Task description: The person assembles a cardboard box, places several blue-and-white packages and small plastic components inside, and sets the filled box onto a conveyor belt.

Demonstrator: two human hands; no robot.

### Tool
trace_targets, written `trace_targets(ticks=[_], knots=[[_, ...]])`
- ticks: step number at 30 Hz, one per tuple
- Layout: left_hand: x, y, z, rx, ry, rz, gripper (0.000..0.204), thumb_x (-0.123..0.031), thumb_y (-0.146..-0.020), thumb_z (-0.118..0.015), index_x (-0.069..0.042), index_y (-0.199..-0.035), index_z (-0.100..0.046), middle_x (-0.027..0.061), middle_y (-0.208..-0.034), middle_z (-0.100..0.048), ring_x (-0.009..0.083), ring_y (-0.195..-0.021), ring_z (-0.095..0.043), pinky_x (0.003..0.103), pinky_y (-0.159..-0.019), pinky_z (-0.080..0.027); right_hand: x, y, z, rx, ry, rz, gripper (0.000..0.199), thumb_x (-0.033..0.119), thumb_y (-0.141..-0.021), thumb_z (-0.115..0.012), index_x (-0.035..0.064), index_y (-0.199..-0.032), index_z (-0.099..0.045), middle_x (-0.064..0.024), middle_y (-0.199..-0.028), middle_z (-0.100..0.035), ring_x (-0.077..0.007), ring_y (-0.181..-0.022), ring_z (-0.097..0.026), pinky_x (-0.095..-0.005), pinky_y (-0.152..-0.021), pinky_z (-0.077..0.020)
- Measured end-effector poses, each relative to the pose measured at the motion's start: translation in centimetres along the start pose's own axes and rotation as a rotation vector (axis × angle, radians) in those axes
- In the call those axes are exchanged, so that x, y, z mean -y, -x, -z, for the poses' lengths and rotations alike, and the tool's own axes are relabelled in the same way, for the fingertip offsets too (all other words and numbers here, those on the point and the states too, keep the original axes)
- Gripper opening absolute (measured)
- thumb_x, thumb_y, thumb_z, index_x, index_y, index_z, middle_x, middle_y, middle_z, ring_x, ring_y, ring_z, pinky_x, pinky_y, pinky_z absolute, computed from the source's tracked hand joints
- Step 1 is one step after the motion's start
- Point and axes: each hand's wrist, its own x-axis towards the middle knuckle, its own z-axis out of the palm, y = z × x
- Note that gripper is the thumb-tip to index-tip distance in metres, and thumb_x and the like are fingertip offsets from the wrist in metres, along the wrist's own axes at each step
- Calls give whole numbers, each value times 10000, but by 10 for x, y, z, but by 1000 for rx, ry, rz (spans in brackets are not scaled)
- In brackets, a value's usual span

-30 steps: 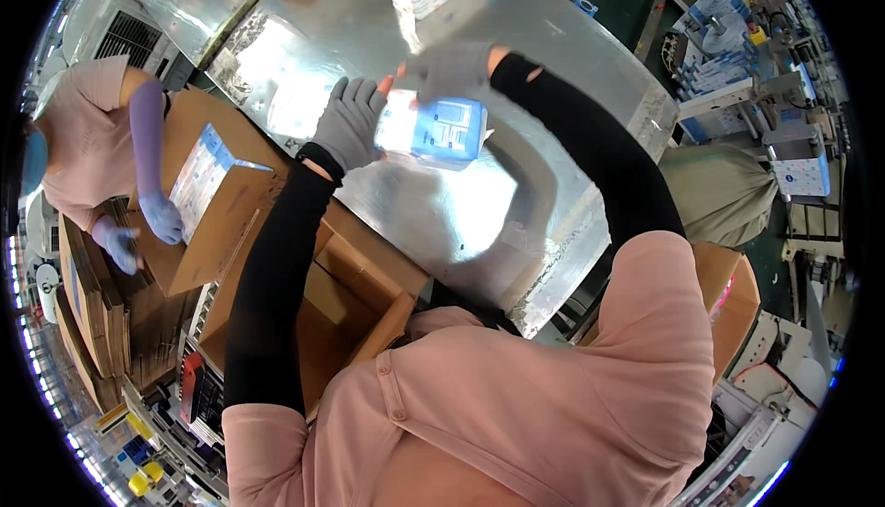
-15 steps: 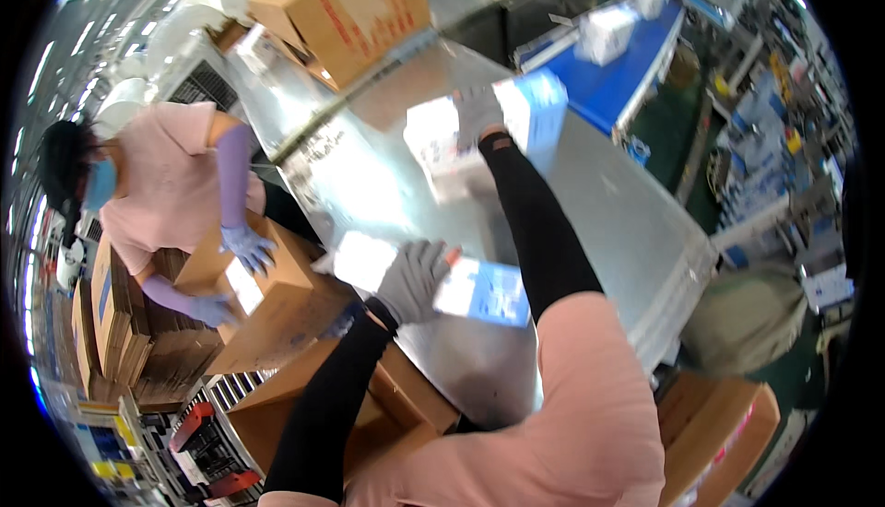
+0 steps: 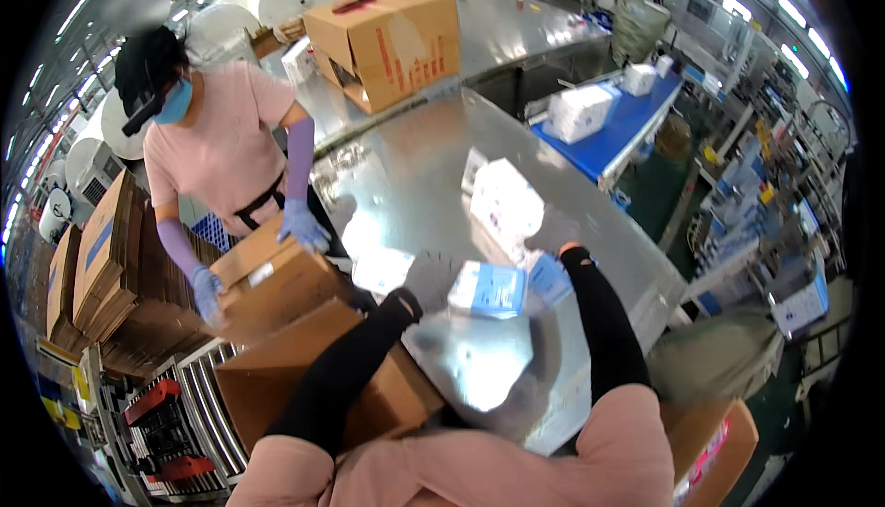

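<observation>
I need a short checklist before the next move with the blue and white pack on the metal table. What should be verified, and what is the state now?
1. Left hand on the blue and white pack: ok, it touches the pack's left end.
2. Right hand on the pack: cannot tell, mostly hidden behind the pack.
3. Pack rests on or is lifted off the metal table: cannot tell.
4. White packs behind stay apart from the held pack: ok.
5. Open brown carton near the left arm: ok, close by.
6. Co-worker's gloved hands away from the pack: ok, on another carton.

Table (image 3: 442,161) is shiny brushed metal, super reflective. Blue-white pack (image 3: 489,288) looks like glossy plastic wrap; brown boxes (image 3: 277,290) are matt cardboard.
</observation>
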Motion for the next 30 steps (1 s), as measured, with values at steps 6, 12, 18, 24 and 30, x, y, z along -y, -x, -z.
trace_targets(ticks=[6,12,18,24,30], knots=[[17,90,76,-728,227,-35,509,-13,-701,-601,33,-1201,-513,167,-912,-557,369,-878,-548,442,-809,-427,-103,75,-42,191,-1171,-486,520,359,-641,-798,-23,-982,-706,-157,-931,-692,-266,-842,-657,-357,-760,-521],[-1,289,182,-841,1062,541,641,-207,-774,-793,26,-1278,-473,206,-1137,-576,332,-987,-626,402,-806,-512,-18,188,-30,17,-2168,-572,365,209,-861,-615,-29,-1137,-589,-125,-985,-660,-235,-832,-642,-331,-768,-524],[-31,393,31,-272,472,523,694,-334,-643,-865,-9,-1156,-529,177,-959,-597,349,-837,-611,427,-704,-490,134,192,56,262,-2177,-135,395,182,-851,-634,-57,-1164,-591,-172,-1101,-649,-236,-995,-641,-342,-862,-532],[-95,373,-83,469,432,511,563,-376,-804,-631,-33,-1229,-490,182,-1059,-595,359,-945,-602,474,-764,-459,343,209,54,-42,-894,1064,563,347,-731,-750,15,-1136,-544,-167,-912,-622,-322,-814,-648,-408,-690,-512],[-89,395,-137,795,966,359,783,-550,-796,-592,0,-1342,-483,206,-1372,-524,378,-1233,-521,428,-1037,-394,383,275,-214,695,-118,1272,427,272,-709,-697,88,-1091,-651,-130,-942,-699,-311,-917,-684,-460,-761,-541]])
